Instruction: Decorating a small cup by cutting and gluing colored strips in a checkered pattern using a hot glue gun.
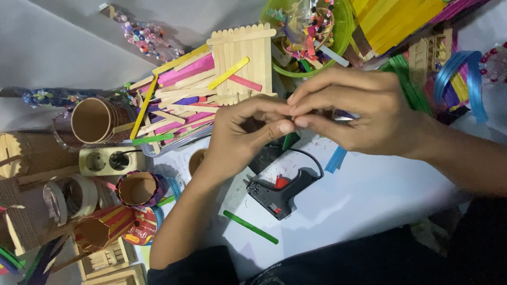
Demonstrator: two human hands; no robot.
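Glue gun [278, 192] just below both hands [296, 119]

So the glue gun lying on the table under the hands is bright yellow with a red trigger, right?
Not quite. The head view shows the glue gun is black, not yellow. The rest is right: it has a red trigger and lies on the table, just below the left hand and right hand.

Item pinched between fingertips of left hand [240, 134] and right hand [354, 113]: too small to identify. Glue gun [277, 192] nozzle hidden beneath hands. Green bowl [343, 31] and coloured stick stack [393, 21] cropped at top edge.
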